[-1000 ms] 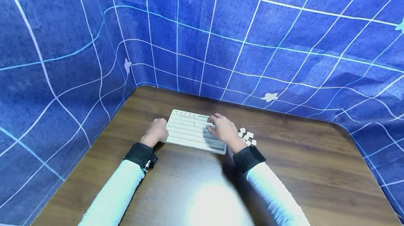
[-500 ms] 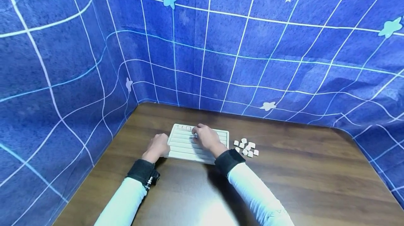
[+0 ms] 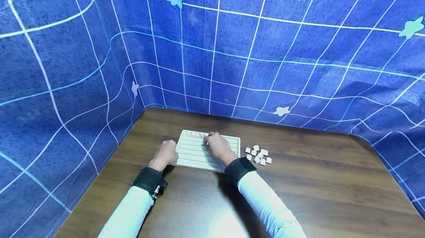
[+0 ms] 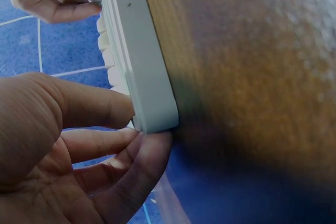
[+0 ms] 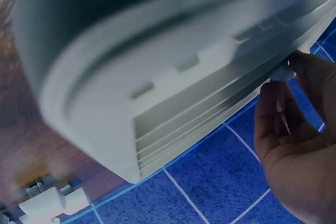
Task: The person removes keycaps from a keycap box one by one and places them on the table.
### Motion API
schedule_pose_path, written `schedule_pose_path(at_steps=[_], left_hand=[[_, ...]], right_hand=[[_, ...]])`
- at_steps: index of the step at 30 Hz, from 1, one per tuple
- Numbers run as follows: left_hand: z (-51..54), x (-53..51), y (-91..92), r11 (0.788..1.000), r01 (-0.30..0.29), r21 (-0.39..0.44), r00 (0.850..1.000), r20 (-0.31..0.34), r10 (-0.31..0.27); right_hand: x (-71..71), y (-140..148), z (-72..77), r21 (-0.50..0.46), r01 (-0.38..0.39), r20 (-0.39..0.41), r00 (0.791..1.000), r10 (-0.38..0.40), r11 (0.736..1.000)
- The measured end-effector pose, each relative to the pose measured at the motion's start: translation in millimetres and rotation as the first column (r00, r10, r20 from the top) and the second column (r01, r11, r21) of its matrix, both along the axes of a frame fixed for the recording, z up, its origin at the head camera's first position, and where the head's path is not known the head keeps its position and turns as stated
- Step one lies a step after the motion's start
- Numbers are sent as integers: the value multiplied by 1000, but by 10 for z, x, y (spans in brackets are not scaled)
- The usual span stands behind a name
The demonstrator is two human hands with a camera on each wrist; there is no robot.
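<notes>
A white tray with ridged rows (image 3: 190,153) lies on the table, a short row of white keycaps (image 3: 193,134) along its far left edge. My left hand (image 3: 166,152) holds the tray's near left corner; in the left wrist view the thumb and fingers (image 4: 113,100) pinch that corner. Over the tray's far middle, beside the keycap row, is my right hand (image 3: 219,146). In the right wrist view its thumb and fingertips pinch a small white keycap (image 5: 282,73) at the tray's far edge. From the head view, that keycap is mostly hidden by the fingers.
Several loose white keycaps (image 3: 260,155) lie in a cluster on the wooden table (image 3: 318,179), just right of the tray. A blue cloth with a line grid (image 3: 245,46) hangs behind the table and on its left side.
The right hand has moved left across the tray to the end of the keycap row, uncovering more loose keycaps. The left hand stays at the corner. The head view has tilted up.
</notes>
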State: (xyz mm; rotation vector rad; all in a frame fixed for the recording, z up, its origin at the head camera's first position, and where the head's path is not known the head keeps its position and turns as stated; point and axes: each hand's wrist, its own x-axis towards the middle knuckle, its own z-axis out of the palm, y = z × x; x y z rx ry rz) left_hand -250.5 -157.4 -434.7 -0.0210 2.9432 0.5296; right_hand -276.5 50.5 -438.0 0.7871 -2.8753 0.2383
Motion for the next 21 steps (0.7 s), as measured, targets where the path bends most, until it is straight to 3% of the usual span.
schedule_pose_path(at_steps=[8, 16, 21], left_hand=[[-16, 28, 20, 1000, -4, 14, 999, 36, 4], [4, 3, 21, 1000, 9, 0, 999, 39, -9], [43, -6, 6, 1000, -7, 5, 999, 50, 6]], right_hand=[[50, 32, -1, 2, -5, -13, 1000, 5, 1000], [120, 244, 74, -127, -76, -115, 991, 61, 989], [193, 494, 88, -168, -87, -130, 989, 65, 982]])
